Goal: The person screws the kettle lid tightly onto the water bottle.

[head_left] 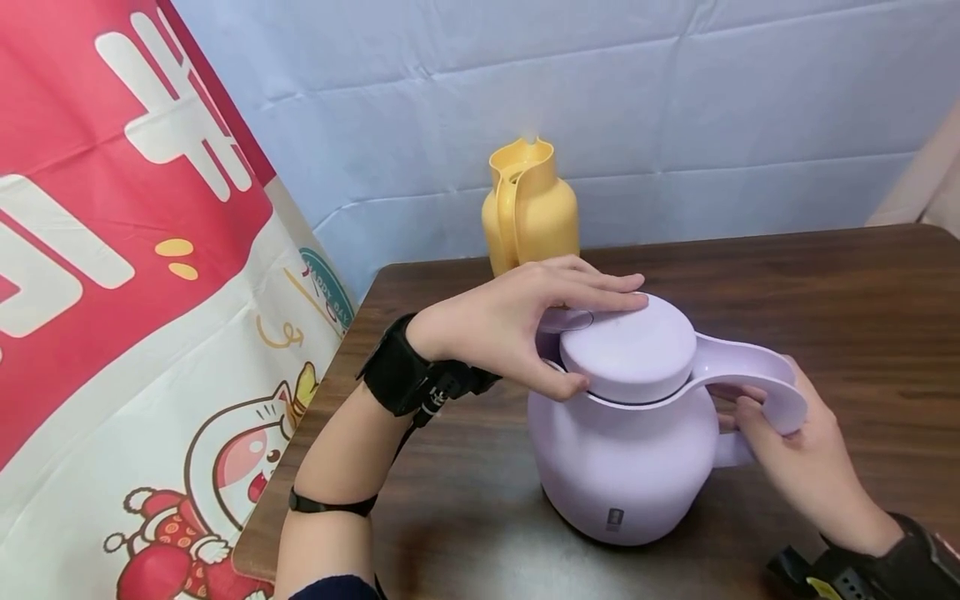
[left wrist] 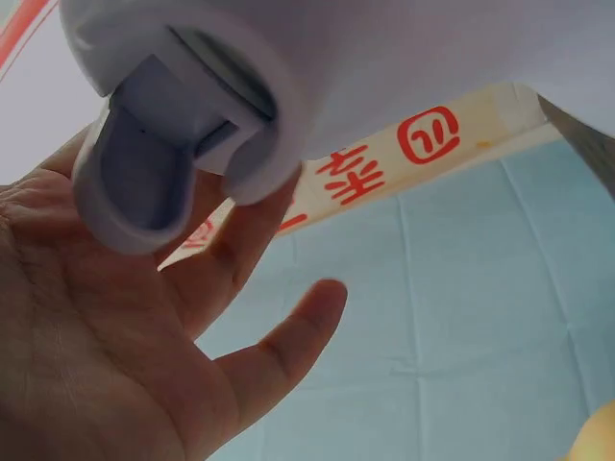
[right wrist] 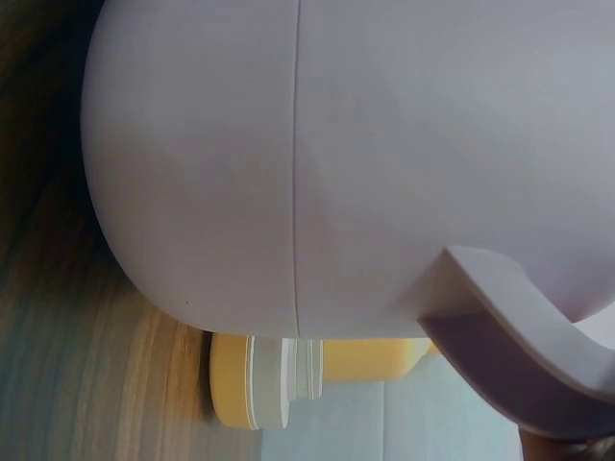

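A lavender thermos jug [head_left: 622, 475] stands upright on the table, its spout at the left and its handle [head_left: 750, 367] at the right. My right hand [head_left: 802, 442] grips this handle, fingers wrapped through it. Across the round lid [head_left: 637, 350] rests my left hand [head_left: 517, 317], with straight fingers over its far left part and the thumb at its near left side. The left wrist view shows the palm beneath the spout [left wrist: 144, 182] and the fingers spread apart. In the right wrist view, the jug body [right wrist: 288, 173] hides most of the right hand.
Behind, at the table's back edge, stands a yellow thermos jug [head_left: 551, 221]. The brown wooden table [head_left: 465, 467] meets a pale blue cloth [head_left: 600, 92] at the back. A red and white printed banner [head_left: 112, 350] hangs along the left. Both wrists wear black straps [head_left: 397, 367].
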The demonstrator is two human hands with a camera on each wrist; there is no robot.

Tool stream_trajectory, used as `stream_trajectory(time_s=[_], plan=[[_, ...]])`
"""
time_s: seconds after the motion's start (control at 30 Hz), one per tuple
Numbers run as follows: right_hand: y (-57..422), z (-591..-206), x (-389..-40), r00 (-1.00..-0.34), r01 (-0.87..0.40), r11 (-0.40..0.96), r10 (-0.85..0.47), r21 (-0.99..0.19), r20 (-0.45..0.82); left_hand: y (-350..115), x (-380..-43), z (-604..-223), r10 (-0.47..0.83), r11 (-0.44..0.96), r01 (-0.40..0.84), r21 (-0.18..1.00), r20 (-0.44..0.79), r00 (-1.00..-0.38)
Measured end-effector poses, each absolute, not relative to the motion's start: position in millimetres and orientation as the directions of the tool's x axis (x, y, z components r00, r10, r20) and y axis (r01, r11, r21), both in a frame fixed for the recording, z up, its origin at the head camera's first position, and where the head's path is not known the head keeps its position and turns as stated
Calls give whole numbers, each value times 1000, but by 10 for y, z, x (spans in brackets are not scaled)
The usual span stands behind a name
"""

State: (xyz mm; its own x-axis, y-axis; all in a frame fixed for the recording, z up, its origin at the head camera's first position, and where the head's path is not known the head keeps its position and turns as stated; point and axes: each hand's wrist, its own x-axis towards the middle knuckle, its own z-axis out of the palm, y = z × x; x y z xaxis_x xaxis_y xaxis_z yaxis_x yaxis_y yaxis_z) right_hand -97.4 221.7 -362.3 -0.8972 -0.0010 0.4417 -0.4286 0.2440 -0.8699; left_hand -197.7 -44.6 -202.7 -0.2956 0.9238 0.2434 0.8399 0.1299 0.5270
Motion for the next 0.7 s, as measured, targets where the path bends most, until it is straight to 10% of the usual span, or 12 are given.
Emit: stream_trajectory(time_s=[0.23, 0.7], plan=[[2211, -3634, -971, -896, -427, 270, 4, -863, 445, -353, -1852, -2038, 864, 220, 865, 451, 322, -387], [2216, -3628, -973, -891, -446, 184, -1, -876, 454, -395, -1927, -2059, 907, 84, 925, 370, 356, -225]])
